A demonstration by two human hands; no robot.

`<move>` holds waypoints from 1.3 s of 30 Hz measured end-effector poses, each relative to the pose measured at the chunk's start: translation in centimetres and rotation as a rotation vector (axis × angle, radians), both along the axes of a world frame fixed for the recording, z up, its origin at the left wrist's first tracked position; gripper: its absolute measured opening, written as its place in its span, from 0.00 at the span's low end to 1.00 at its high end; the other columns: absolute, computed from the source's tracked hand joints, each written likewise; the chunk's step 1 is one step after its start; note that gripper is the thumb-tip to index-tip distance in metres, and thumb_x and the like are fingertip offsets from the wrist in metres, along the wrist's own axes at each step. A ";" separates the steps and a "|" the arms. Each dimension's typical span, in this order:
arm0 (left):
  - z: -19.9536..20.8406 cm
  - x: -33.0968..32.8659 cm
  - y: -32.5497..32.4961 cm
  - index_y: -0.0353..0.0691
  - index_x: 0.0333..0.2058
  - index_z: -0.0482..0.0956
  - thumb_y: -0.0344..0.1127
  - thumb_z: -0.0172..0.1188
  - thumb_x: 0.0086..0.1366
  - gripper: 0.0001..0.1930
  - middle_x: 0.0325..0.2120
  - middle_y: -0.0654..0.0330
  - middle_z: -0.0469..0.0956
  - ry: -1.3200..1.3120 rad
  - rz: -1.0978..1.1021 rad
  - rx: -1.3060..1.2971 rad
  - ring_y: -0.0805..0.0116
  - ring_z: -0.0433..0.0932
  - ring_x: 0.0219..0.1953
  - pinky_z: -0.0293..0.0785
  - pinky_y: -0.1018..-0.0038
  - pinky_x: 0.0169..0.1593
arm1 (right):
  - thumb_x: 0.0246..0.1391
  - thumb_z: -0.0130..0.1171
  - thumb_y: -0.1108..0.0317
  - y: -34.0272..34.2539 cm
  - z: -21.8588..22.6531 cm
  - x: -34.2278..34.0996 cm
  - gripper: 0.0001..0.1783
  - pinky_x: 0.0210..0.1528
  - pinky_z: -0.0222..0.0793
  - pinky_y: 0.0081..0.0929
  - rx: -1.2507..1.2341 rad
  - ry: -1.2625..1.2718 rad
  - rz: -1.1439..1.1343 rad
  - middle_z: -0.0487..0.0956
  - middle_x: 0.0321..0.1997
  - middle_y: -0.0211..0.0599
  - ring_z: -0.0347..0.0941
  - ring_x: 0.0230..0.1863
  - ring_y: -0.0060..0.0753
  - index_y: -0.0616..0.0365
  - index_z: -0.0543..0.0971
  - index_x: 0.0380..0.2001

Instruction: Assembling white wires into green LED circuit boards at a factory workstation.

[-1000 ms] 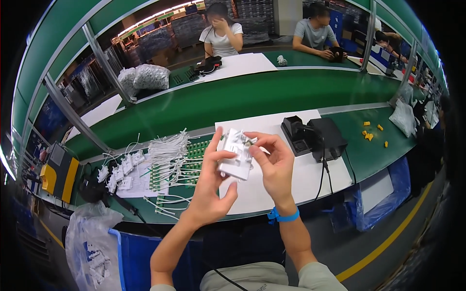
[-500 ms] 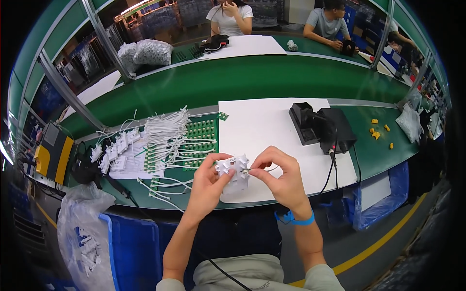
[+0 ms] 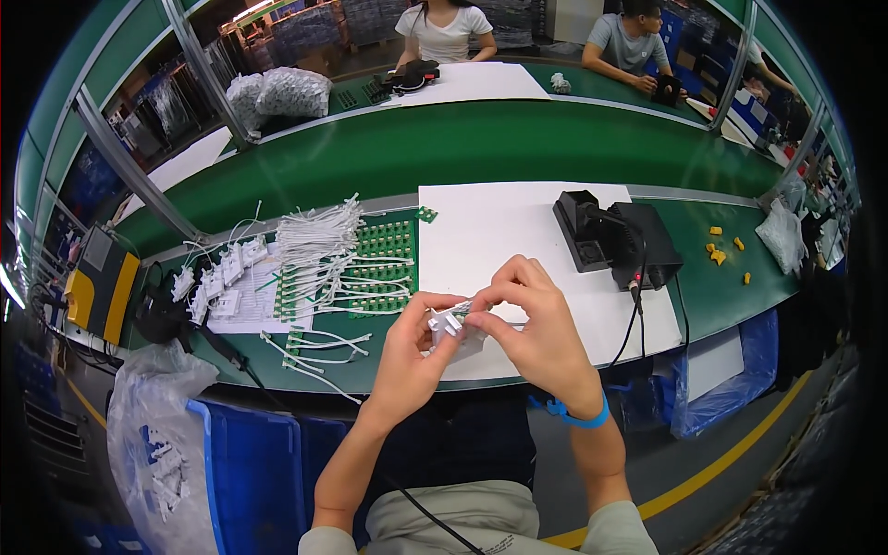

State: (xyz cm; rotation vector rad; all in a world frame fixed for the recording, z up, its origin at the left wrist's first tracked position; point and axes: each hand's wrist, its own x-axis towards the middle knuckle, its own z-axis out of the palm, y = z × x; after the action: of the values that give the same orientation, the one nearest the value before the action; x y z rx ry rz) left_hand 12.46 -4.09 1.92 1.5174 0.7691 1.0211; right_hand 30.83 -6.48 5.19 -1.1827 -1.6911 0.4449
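Note:
My left hand [image 3: 409, 356] grips a white plastic housing [image 3: 448, 324] with small raised tabs, thumb in front and fingers behind it, above the table's front edge. At the housing's upper right side, my right hand [image 3: 536, 324] pinches with thumb and forefinger. A bit of green, apparently a small circuit board [image 3: 461, 316], shows at those fingertips, mostly covered. To the left lie a bundle of white cables [image 3: 319, 236] and a green panel of small circuit boards [image 3: 388, 242]. Several more white housings [image 3: 227, 273] rest on a paper sheet.
A white sheet [image 3: 499, 222] covers the table's middle. Right of it stand a black soldering-iron holder [image 3: 583, 236] and a black box [image 3: 649, 240] with cables, then small yellow pieces [image 3: 717, 254]. A black-and-yellow device [image 3: 97, 287] is far left. Blue bins [image 3: 254, 472] flank me below.
Both hands have drawn closer together, tilting the housing. The white cable that trailed from my right fingers is no longer visible. Across the table, a person has lowered a hand.

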 end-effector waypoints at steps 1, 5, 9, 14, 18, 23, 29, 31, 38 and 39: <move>-0.3 -0.1 0.3 0.35 0.53 0.71 0.24 0.57 0.69 0.15 0.45 0.58 0.79 -0.023 -0.018 -0.037 0.74 0.79 0.45 0.75 0.77 0.49 | 0.46 0.69 0.75 0.1 0.0 -0.1 0.05 0.41 0.68 0.35 -0.001 -0.001 0.000 0.74 0.33 0.36 0.71 0.39 0.40 0.60 0.83 0.29; -0.3 0.0 0.3 0.35 0.54 0.71 0.24 0.59 0.68 0.17 0.43 0.57 0.80 -0.047 -0.049 -0.133 0.74 0.79 0.45 0.76 0.77 0.49 | 0.46 0.70 0.73 0.3 -0.1 -0.1 0.06 0.41 0.68 0.37 -0.009 -0.077 -0.041 0.74 0.33 0.37 0.71 0.40 0.42 0.60 0.82 0.28; -0.5 0.4 0.2 0.34 0.55 0.70 0.24 0.61 0.67 0.19 0.44 0.55 0.80 -0.073 -0.032 -0.160 0.75 0.80 0.44 0.77 0.78 0.47 | 0.46 0.69 0.73 0.8 -0.8 -0.5 0.06 0.35 0.70 0.36 0.057 -0.106 -0.190 0.75 0.33 0.35 0.74 0.35 0.40 0.59 0.81 0.28; -1.9 0.9 1.0 0.32 0.54 0.72 0.22 0.61 0.67 0.17 0.40 0.54 0.82 -0.208 0.095 -0.242 0.75 0.80 0.41 0.78 0.80 0.42 | 0.47 0.67 0.75 1.2 -2.5 -1.3 0.06 0.29 0.72 0.34 0.257 -0.295 -0.146 0.75 0.32 0.34 0.75 0.30 0.38 0.58 0.81 0.31; -3.0 0.6 1.6 0.32 0.51 0.74 0.21 0.61 0.67 0.15 0.38 0.56 0.82 -0.241 0.169 -0.228 0.76 0.80 0.40 0.77 0.81 0.42 | 0.49 0.64 0.79 0.6 -3.2 -1.9 0.08 0.30 0.76 0.32 0.219 -0.271 -0.098 0.78 0.32 0.37 0.79 0.32 0.39 0.60 0.80 0.35; -3.7 0.5 1.4 0.32 0.50 0.74 0.19 0.60 0.65 0.15 0.38 0.60 0.80 -0.260 0.269 -0.108 0.77 0.78 0.38 0.75 0.80 0.42 | 0.52 0.63 0.83 0.3 -4.5 -3.4 0.14 0.35 0.78 0.30 0.122 0.030 -0.103 0.81 0.34 0.41 0.82 0.34 0.38 0.63 0.78 0.43; -3.3 0.1 1.0 0.32 0.51 0.72 0.21 0.63 0.64 0.17 0.41 0.59 0.77 -0.252 0.232 -0.069 0.76 0.78 0.42 0.75 0.79 0.45 | 0.52 0.63 0.82 0.6 -4.1 -3.3 0.16 0.36 0.78 0.33 0.049 0.055 -0.071 0.81 0.36 0.45 0.82 0.35 0.43 0.62 0.76 0.45; -3.6 0.1 0.9 0.32 0.51 0.72 0.21 0.64 0.63 0.18 0.42 0.58 0.77 -0.257 0.241 -0.080 0.76 0.78 0.43 0.75 0.79 0.46 | 0.52 0.63 0.82 0.9 -3.9 -3.0 0.15 0.37 0.78 0.33 0.052 0.037 -0.057 0.81 0.36 0.45 0.82 0.35 0.44 0.62 0.76 0.44; -3.6 0.2 0.7 0.32 0.51 0.72 0.21 0.63 0.64 0.17 0.42 0.60 0.77 -0.269 0.290 -0.026 0.76 0.77 0.43 0.75 0.79 0.46 | 0.51 0.63 0.81 1.4 -2.8 -2.0 0.12 0.39 0.75 0.37 0.036 -0.082 0.043 0.79 0.35 0.45 0.79 0.37 0.46 0.63 0.77 0.40; -3.6 0.2 0.7 0.32 0.51 0.72 0.21 0.63 0.64 0.17 0.42 0.60 0.77 -0.269 0.289 -0.029 0.76 0.77 0.43 0.75 0.79 0.46 | 0.51 0.63 0.81 1.5 -2.7 -2.0 0.12 0.38 0.74 0.37 0.055 -0.117 0.051 0.79 0.34 0.44 0.78 0.37 0.46 0.63 0.77 0.40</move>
State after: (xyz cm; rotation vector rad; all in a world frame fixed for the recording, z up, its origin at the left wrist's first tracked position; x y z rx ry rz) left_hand 12.61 -3.40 -1.64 1.2328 0.8210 1.3908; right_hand 28.85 -5.00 2.44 -1.1464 -1.8262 0.3635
